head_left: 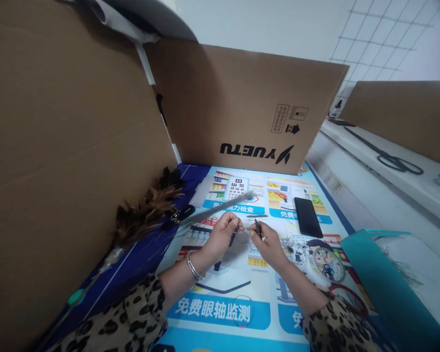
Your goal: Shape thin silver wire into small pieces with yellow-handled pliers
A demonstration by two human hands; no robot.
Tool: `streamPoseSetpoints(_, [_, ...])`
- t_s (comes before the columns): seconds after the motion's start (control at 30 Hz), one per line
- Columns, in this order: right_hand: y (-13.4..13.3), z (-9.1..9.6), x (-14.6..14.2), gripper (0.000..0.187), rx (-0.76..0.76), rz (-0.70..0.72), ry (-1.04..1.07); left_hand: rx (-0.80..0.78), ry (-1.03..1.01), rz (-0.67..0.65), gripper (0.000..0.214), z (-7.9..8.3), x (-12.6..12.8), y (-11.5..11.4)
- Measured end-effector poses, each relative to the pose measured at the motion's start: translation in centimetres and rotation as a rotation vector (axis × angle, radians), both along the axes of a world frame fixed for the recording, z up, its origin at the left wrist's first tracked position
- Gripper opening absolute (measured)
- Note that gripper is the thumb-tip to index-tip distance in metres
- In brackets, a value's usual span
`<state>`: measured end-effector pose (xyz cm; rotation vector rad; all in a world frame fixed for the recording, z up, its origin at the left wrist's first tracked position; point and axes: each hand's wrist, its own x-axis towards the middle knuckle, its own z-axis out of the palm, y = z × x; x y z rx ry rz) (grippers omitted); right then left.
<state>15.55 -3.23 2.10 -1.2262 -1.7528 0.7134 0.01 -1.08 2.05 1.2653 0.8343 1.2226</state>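
My left hand [223,234] is closed in a pinch on a clear round lens [242,240] held just above the printed mat [220,308]. My right hand [267,244] is closed on a small dark pen-like tool [258,228], its tip right beside the lens edge. The two hands almost touch over the middle of the mat. A silver bangle [193,268] is on my left wrist, and both sleeves are leopard print.
A feather duster [146,215] and a bundle of thin metal rods [216,209] lie to the left. A black phone [308,216] rests at the right, near wire rings [330,264] and a teal tray [392,288]. Cardboard walls [242,102] enclose the left and back.
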Motion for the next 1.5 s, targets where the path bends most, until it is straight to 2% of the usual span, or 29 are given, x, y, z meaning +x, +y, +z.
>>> streamPoseSetpoints(0.13, [0.0,-0.1,0.0,0.014,0.058,-0.028,-0.062,-0.04,0.01,-0.016,0.017,-0.2,-0.1,0.3])
streamPoseSetpoints(0.4, [0.5,-0.7,0.7,0.013,0.067,-0.041,-0.082,-0.01,0.163,-0.223,0.017,0.8,-1.6,1.6])
streamPoseSetpoints(0.6, [0.6,-0.6,0.7,0.013,0.078,-0.028,-0.128,0.159,0.464,-0.278,0.018,1.2,-2.4,2.1])
streamPoseSetpoints(0.8, [0.6,-0.6,0.8,0.013,0.089,-0.028,-0.163,0.451,0.814,-0.193,0.019,1.7,-2.7,2.1])
streamPoseSetpoints(0.97, [0.8,-0.6,1.1,0.015,0.024,0.0,-0.138,0.619,0.941,-0.109,0.02,2.0,-2.5,1.6])
streamPoseSetpoints(1.27, [0.9,-0.8,0.8,0.02,-0.142,0.022,0.03,0.671,0.951,-0.106,0.022,1.9,-2.1,1.3])
streamPoseSetpoints(1.4, [0.9,-0.6,0.7,0.019,-0.126,-0.006,-0.009,0.692,0.931,-0.109,0.021,1.8,-1.9,1.1])
streamPoseSetpoints(1.5, [0.7,-0.3,0.6,0.016,-0.091,-0.027,-0.046,0.656,0.92,-0.063,0.02,1.4,-1.9,1.1])
